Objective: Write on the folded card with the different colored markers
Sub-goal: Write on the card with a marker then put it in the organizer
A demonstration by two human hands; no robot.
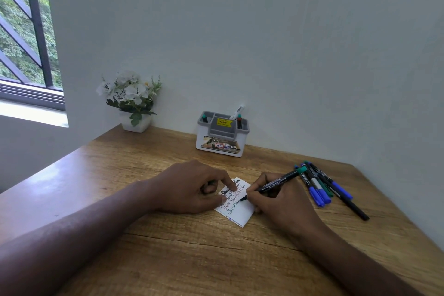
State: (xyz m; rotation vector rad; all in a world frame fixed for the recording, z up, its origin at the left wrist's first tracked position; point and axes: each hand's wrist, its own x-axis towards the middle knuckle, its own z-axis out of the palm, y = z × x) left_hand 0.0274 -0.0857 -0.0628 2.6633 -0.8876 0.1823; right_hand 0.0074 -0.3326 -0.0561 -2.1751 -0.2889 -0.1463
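Note:
A small white folded card (242,211) lies on the wooden table (192,259), with several lines of coloured handwriting on it. My left hand (192,187) rests on the card's left side, its index fingertip and thumb pressing the paper down while the other fingers are curled. My right hand (281,202) grips a black marker with a green cap on its back end (278,180). The marker's tip touches the card near its middle. A bunch of capped markers (322,187), blue, green and black, lies to the right of my right hand.
A white and grey pen holder (222,134) with a few pens stands by the wall behind the card. A white pot of white flowers (133,101) sits at the table's back left corner. A window is at the far left.

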